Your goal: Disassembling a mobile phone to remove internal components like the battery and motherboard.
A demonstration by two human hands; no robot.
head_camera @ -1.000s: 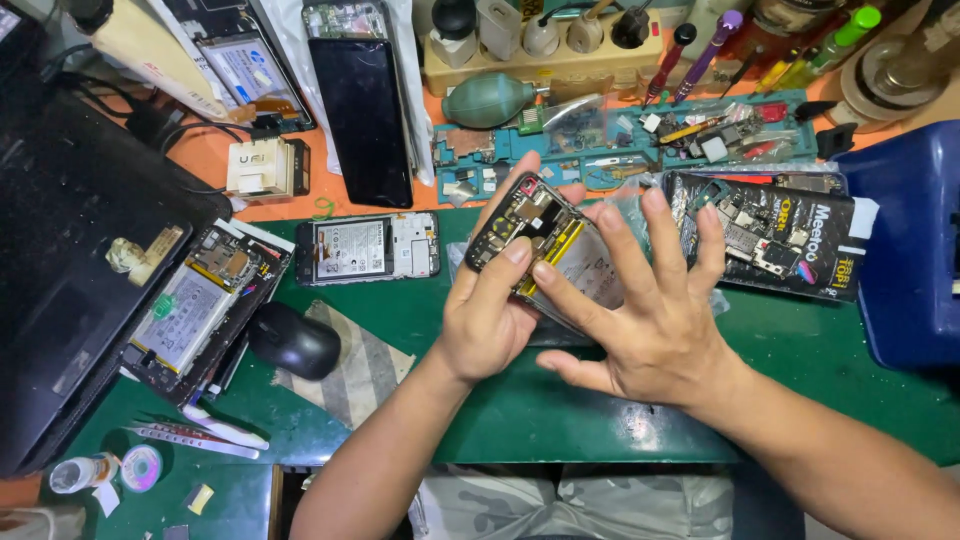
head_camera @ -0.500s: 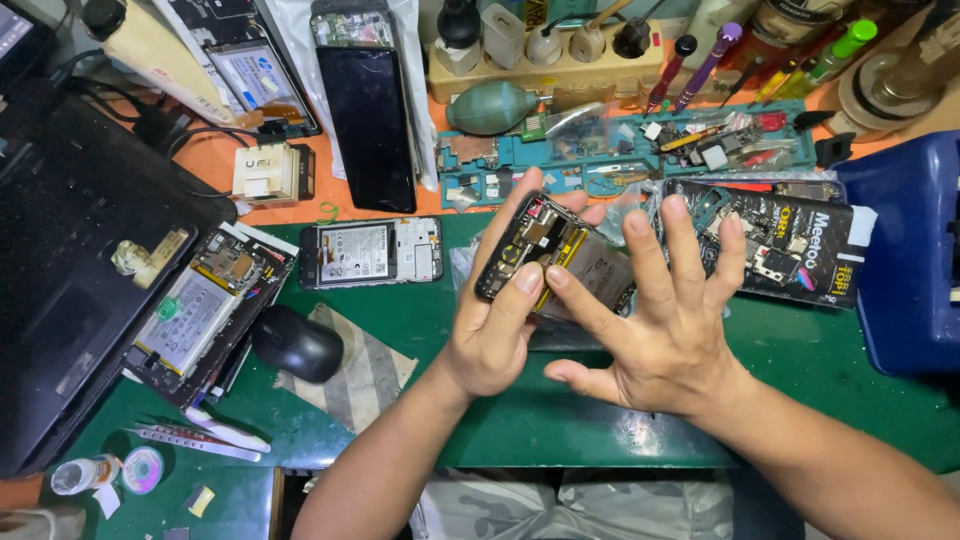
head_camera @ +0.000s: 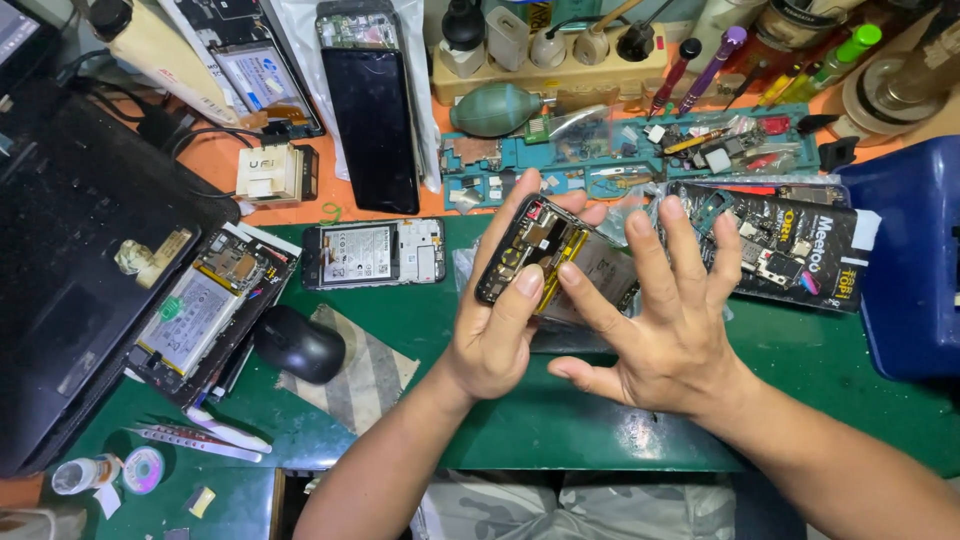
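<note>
Left hand [head_camera: 500, 330] grips an opened phone [head_camera: 530, 250], guts showing. Right hand [head_camera: 670, 330] is spread wide, fingertips on it. Teal parts tray [head_camera: 480, 160] behind holds small bits.

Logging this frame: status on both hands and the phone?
Left hand grips opened phone, back cover off. Right hand open, fingers spread, index fingertip on phone's edge. Black computer mouse lies left, apart.

Mouse [head_camera: 298, 345] left of opened phone [head_camera: 530, 250]

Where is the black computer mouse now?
In the head view, the black oval computer mouse lies lower left on the green mat, beside the opened phone with a silver battery.
</note>
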